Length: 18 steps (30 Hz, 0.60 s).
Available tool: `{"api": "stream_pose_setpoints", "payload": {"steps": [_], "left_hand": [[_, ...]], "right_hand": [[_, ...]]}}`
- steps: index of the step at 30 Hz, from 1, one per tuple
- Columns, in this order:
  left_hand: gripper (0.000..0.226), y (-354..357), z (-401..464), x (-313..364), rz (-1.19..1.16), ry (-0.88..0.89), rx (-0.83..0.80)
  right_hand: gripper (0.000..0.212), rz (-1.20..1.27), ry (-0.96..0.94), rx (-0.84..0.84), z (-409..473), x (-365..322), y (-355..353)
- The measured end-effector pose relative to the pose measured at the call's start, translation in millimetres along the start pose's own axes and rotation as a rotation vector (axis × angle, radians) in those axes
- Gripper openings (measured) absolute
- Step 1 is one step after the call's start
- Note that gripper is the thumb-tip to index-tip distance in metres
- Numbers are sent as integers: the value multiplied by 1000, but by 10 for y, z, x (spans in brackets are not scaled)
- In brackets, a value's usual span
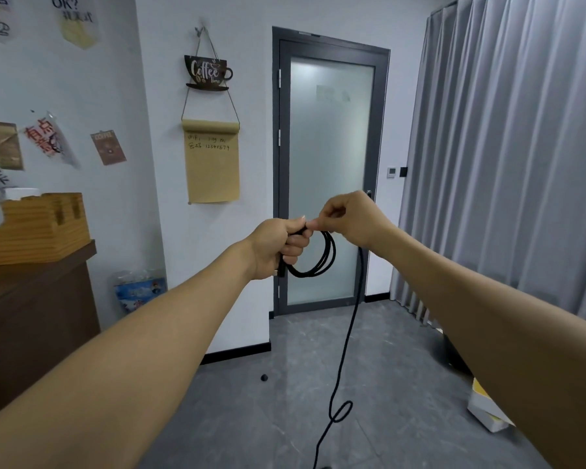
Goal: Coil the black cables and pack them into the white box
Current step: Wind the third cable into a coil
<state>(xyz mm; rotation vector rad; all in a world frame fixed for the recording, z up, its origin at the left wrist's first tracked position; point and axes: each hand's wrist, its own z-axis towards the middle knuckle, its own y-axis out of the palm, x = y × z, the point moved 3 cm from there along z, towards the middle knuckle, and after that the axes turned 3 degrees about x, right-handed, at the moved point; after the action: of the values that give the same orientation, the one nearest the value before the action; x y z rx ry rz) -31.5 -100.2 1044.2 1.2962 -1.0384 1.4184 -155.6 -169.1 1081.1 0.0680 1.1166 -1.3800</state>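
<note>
Gripping the coil (318,258), your left hand (278,245) meets your right hand (345,218), pinching cable (347,333) that trails straight down to the floor (268,418)

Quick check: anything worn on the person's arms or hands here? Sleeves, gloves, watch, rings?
Nothing visible. Both forearms are bare right to the frame edge, no sleeves in view. Left hand and right hand have no gloves, and the wrists carry no watch or band. No rings can be made out.
</note>
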Motion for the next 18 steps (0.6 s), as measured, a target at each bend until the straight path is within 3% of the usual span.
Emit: {"api": "stream_pose_setpoints", "payload": {"steps": [4, 10, 15, 18], "left_hand": [[39, -112, -21, -1, 16, -8, 45], [36, -439, -70, -11, -189, 73, 365], [38, -713, -131, -16, -299, 111, 605], [38, -709, -111, -18, -251, 132, 659]], "right_hand": [[28, 74, 144, 5, -52, 244, -49], [19, 87, 294, 131, -179, 644, -171], [10, 25, 312, 244, -291, 772, -298], [9, -124, 232, 271, -260, 706, -275]]}}
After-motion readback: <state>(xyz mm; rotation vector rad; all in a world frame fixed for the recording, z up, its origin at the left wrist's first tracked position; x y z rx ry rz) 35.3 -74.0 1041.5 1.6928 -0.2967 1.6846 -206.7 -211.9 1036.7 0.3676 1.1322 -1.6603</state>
